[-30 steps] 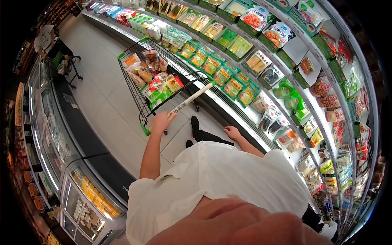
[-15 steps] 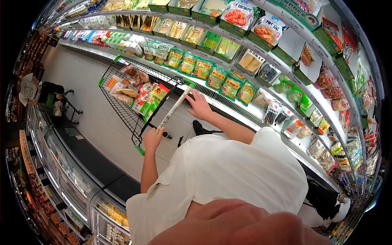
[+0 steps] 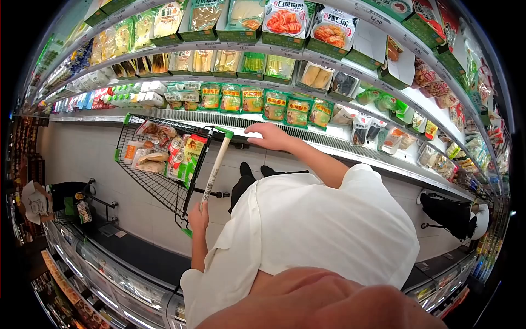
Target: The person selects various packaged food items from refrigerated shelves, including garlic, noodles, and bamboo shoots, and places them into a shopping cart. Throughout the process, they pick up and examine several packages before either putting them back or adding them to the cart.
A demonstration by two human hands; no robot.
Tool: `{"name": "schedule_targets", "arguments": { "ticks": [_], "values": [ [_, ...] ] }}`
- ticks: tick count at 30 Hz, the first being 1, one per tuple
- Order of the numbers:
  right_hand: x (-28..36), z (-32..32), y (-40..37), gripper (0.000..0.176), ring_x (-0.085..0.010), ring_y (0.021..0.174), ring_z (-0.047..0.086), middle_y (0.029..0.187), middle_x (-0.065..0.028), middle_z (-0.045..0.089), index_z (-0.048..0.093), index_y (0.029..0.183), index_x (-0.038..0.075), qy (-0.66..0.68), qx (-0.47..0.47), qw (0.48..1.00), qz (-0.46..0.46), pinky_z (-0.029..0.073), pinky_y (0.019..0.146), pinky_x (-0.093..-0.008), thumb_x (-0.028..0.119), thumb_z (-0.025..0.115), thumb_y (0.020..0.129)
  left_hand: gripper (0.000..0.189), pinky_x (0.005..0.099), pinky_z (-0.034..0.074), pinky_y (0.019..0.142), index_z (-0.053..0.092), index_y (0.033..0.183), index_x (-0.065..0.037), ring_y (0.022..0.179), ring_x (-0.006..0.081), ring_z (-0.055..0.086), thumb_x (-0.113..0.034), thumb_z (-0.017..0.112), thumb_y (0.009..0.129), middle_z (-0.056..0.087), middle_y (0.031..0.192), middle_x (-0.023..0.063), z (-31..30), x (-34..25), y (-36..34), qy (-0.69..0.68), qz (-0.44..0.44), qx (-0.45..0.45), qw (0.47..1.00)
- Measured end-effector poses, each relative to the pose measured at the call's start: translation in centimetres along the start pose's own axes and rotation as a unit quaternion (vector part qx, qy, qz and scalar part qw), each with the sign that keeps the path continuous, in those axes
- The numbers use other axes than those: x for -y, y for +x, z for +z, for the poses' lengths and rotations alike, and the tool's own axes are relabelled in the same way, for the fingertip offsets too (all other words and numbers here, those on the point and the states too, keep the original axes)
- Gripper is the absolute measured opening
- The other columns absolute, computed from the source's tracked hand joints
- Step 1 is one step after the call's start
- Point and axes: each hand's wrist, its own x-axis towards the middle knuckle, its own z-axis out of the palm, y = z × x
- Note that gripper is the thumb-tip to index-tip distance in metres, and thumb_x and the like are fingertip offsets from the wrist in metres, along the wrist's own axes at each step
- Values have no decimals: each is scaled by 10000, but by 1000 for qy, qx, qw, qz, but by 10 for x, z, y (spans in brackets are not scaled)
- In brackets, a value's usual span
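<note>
My left hand is wrapped around the lower end of the pale handle of a black wire shopping cart with green corners. Off the other end of the handle, my right hand hangs in the air with its fingers stretched out, holding nothing. It is near the refrigerated shelf's front edge. In the cart lie a green, red and yellow bag and several plastic-wrapped food packs.
Long refrigerated shelves curve along the far side, with green-and-yellow packs and kimchi packs. Glass-topped freezers line the near side. One person with a cart is at left, another at right.
My right hand has come off the handle and moved toward the shelf. My left hand stays on the handle. The view has turned, and the shelves appear more level.
</note>
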Motion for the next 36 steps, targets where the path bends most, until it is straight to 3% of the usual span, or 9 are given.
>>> {"name": "schedule_targets", "arguments": {
  "ticks": [4, 6, 12, 16, 19, 23, 30, 34, 36],
  "values": [
    [24, -123, -16, 339, -124, 980, 726, 1142, -76, 788, 732, 1328, 18, 58, -328, 937, 102, 584, 895, -301, 232, 719, 1066, 553, 530, 534, 737, 747, 990, -21, 803, 487, 692, -517, 529, 1103, 720, 840, 248, 8, 52, 17, -20, 28, 70, 997],
    [23, -186, -23, 314, -110, 981, 732, 1064, -63, 799, 744, 1292, 1, 42, -473, 870, 132, 581, 884, -296, 212, 716, 1061, 545, 523, 541, 743, 750, 1000, -12, 810, 475, 702, -500, 532, 1106, 729, 841, 235, -26, 28, 40, 26, 61, 98, 993],
    [-48, -330, -23, 504, -270, 1135, 764, 1169, -191, 808, 750, 1290, -17, -127, -649, 743, 106, 577, 981, -388, 402, 733, 1010, 244, 397, 552, 680, 749, 982, -12, 728, 305, 723, -245, 719, 1049, 735, 803, 151, -89, -104, 146, -146, 203, -26, 968],
    [-93, -381, -6, 568, -342, 1192, 743, 1171, -210, 803, 765, 1279, -1, -189, -646, 718, 180, 562, 1016, -430, 478, 731, 974, 185, 328, 572, 768, 729, 1090, 36, 811, 187, 727, -143, 710, 1047, 757, 906, 122, -125, -268, 210, -262, 392, 6, 882],
    [-89, -399, 14, 587, -380, 1190, 734, 1162, -222, 798, 774, 1252, 5, -176, -571, 759, 257, 552, 1031, -443, 507, 734, 952, 268, 313, 586, 814, 722, 1227, 23, 933, 179, 746, -184, 706, 1058, 787, 1069, 110, -141, -379, 243, -341, 413, 57, 842],
    [-79, -390, 24, 535, -428, 1086, 744, 1056, -208, 803, 782, 1130, -2, -163, -644, 718, 208, 556, 984, -486, 500, 723, 956, 399, 327, 597, 847, 686, 1371, 9, 978, 187, 757, -220, 713, 1046, 791, 1120, 127, -147, -493, 297, -372, 415, 31, 830],
    [-56, -390, 21, 467, -462, 1052, 702, 1102, -218, 780, 783, 1166, 43, -170, -584, 776, 169, 548, 946, -513, 471, 683, 1007, 509, 364, 593, 922, 660, 1403, 34, 1079, 228, 754, -334, 686, 1052, 779, 1239, 143, -124, -605, 408, -245, 389, -112, 881],
    [-87, -402, 11, 487, -414, 1120, 702, 1271, -195, 752, 749, 1285, 56, -287, -513, 799, 129, 543, 988, -471, 457, 707, 1014, 548, 401, 589, 910, 693, 1362, 6, 1053, 230, 744, -425, 714, 1024, 776, 1221, 126, -116, -631, 433, -172, 364, -13, 915],
    [-91, -412, 14, 494, -368, 1164, 705, 1312, -180, 747, 744, 1306, 56, -213, -529, 817, 90, 532, 1020, -447, 442, 732, 999, 553, 402, 587, 900, 701, 1351, -1, 1037, 227, 743, -439, 726, 1015, 778, 1201, 119, -107, -636, 436, -196, 363, -10, 911]
  ]
}}
